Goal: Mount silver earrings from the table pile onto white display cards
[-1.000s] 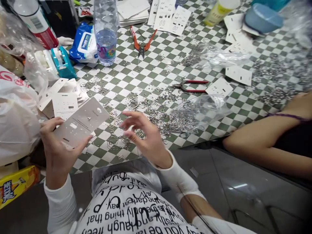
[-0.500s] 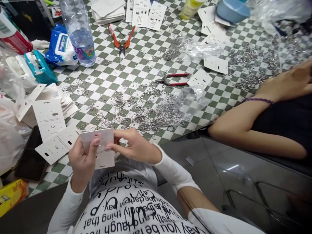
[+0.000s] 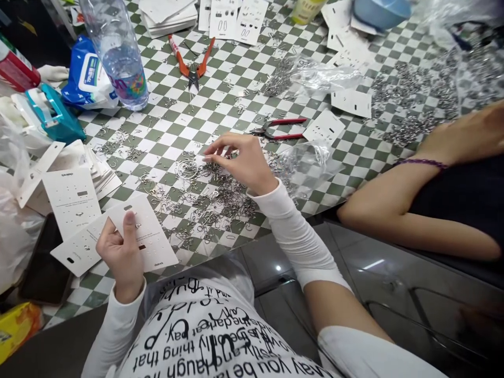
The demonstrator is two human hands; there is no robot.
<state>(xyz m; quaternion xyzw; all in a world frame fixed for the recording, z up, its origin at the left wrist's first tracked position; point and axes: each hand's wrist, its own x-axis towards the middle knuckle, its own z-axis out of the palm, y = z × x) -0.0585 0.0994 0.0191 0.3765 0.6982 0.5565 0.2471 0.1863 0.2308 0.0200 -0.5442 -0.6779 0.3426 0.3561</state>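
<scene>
My left hand (image 3: 122,252) is closed on a white earring card (image 3: 155,244), thumb flat across its front. Small slots, holes and printing mark the card, which tilts above the table's front edge. Out over the pile of small metal jewelry pieces (image 3: 232,199), my right hand (image 3: 244,160) has its thumb and forefinger brought together in a pinch. Whatever lies between those fingertips is too small to make out. Near them is a coil of thin rings (image 3: 187,169). More white cards (image 3: 73,197) lie left of my left hand, with a dark phone (image 3: 47,268) beside them.
Red-handled pliers (image 3: 283,128) and orange-handled cutters (image 3: 192,65) lie on the checkered tablecloth. A water bottle (image 3: 122,68), a teal tape dispenser (image 3: 59,118) and a wipes pack (image 3: 86,76) stand at left. Another person's arm (image 3: 397,194) rests at right, near more metal pieces (image 3: 409,128).
My right hand has left the card and moved forward over the metal pieces. The card in my left hand has turned and tilted, and that hand has shifted slightly left.
</scene>
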